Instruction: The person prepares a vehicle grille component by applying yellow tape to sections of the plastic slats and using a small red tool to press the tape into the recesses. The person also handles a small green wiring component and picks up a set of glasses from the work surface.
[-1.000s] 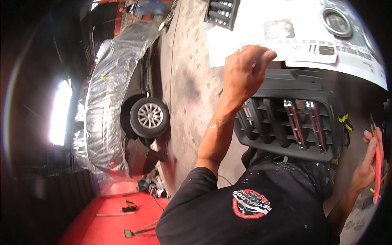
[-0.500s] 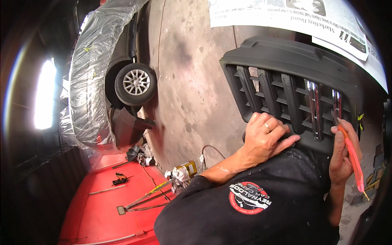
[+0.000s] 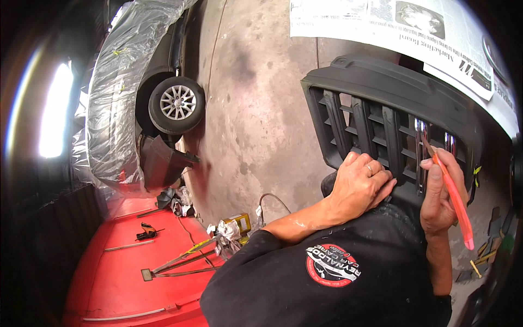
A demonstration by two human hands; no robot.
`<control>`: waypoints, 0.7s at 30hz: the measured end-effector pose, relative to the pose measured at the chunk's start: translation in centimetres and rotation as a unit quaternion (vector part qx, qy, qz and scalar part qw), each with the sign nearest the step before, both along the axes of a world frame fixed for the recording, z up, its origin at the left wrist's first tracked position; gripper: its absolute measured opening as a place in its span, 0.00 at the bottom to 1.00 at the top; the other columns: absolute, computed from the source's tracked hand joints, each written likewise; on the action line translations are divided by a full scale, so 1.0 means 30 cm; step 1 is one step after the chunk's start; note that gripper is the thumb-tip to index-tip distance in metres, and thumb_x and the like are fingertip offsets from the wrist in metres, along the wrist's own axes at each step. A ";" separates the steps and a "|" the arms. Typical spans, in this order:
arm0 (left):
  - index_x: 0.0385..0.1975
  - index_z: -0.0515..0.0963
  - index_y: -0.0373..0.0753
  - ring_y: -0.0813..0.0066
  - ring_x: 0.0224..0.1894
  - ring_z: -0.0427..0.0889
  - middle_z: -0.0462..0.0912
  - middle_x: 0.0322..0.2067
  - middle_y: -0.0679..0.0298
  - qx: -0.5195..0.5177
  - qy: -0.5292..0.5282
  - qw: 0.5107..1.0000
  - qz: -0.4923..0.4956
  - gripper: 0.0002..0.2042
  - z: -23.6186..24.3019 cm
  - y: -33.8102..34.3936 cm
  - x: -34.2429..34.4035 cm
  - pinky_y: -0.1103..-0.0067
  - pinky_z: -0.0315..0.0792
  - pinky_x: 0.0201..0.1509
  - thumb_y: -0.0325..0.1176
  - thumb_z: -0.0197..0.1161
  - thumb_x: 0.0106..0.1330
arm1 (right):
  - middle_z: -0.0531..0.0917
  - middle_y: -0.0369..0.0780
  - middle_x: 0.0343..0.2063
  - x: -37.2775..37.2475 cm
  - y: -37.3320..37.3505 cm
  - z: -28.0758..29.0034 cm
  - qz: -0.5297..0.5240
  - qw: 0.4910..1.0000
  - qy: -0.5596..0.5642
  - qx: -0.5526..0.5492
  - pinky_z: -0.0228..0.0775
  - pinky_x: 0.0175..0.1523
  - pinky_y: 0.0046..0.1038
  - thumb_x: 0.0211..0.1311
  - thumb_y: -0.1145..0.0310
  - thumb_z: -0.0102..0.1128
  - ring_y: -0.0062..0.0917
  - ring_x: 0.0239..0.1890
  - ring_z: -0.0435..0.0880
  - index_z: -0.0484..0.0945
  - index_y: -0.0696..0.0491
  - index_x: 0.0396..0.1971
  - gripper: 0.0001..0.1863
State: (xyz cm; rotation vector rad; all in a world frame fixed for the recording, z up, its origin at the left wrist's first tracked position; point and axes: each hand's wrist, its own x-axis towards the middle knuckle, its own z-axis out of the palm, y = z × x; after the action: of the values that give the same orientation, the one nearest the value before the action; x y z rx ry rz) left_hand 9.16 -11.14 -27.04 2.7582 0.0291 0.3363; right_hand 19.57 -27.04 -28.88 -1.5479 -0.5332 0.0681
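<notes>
A black plastic car grille [image 3: 381, 82] leans across my lap, its bars running up and down in view. Chrome strips show on two of the bars at its right side, one chrome strip [image 3: 419, 131] nearer the middle. My left hand [image 3: 360, 182] is curled over the grille's near edge, fingertips hidden from view. Pinched in my right hand [image 3: 442, 191] is a slim orange-handled knife [image 3: 459, 210]. The knife's thin dark tip meets the bar with the nearer-middle chrome strip, or hovers just by it.
Newspaper sheets [image 3: 359, 19] lie beyond the grille. To the left stands a car with a silver-spoked wheel [image 3: 177, 106], partly under clear plastic sheeting [image 3: 111, 98]. A red surface [image 3: 120, 272] at lower left carries a small dark tool [image 3: 147, 231]. Crumpled rags [image 3: 229, 231] sit by a yellow container.
My right hand has moved left with the knife, its tip going from the far-right chrome strip to the one nearer the middle. My left hand stays on the grille's edge; the view has shifted slightly.
</notes>
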 end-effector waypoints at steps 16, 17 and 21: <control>0.28 0.77 0.37 0.62 0.32 0.73 0.75 0.26 0.62 -0.016 0.082 0.996 -0.025 0.08 -0.003 0.053 -0.003 0.69 0.65 0.38 0.30 0.68 0.52 | 0.85 0.47 0.40 -0.043 0.085 -0.060 -0.002 0.995 -0.073 -0.068 0.79 0.46 0.29 0.65 0.80 0.59 0.34 0.40 0.87 0.79 0.62 0.46 0.10; 0.28 0.77 0.37 0.62 0.32 0.73 0.75 0.26 0.62 -0.017 0.091 0.995 -0.027 0.08 0.002 0.053 -0.002 0.69 0.65 0.38 0.30 0.68 0.52 | 0.85 0.47 0.40 -0.043 0.086 -0.062 -0.002 0.995 -0.071 -0.068 0.79 0.46 0.29 0.65 0.80 0.59 0.34 0.40 0.87 0.79 0.62 0.46 0.10; 0.27 0.77 0.38 0.62 0.31 0.73 0.75 0.26 0.62 -0.006 0.099 0.995 -0.028 0.07 0.027 0.059 0.001 0.70 0.65 0.37 0.30 0.68 0.52 | 0.85 0.47 0.40 -0.047 0.092 -0.065 -0.014 0.994 -0.090 -0.059 0.80 0.46 0.29 0.65 0.80 0.59 0.35 0.41 0.87 0.79 0.63 0.46 0.10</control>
State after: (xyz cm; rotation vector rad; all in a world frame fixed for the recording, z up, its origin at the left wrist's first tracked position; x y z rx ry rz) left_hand 9.19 -9.37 -26.22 2.7630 0.0049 0.0458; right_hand 18.16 -24.28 -30.82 -1.6857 -0.6604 -0.0634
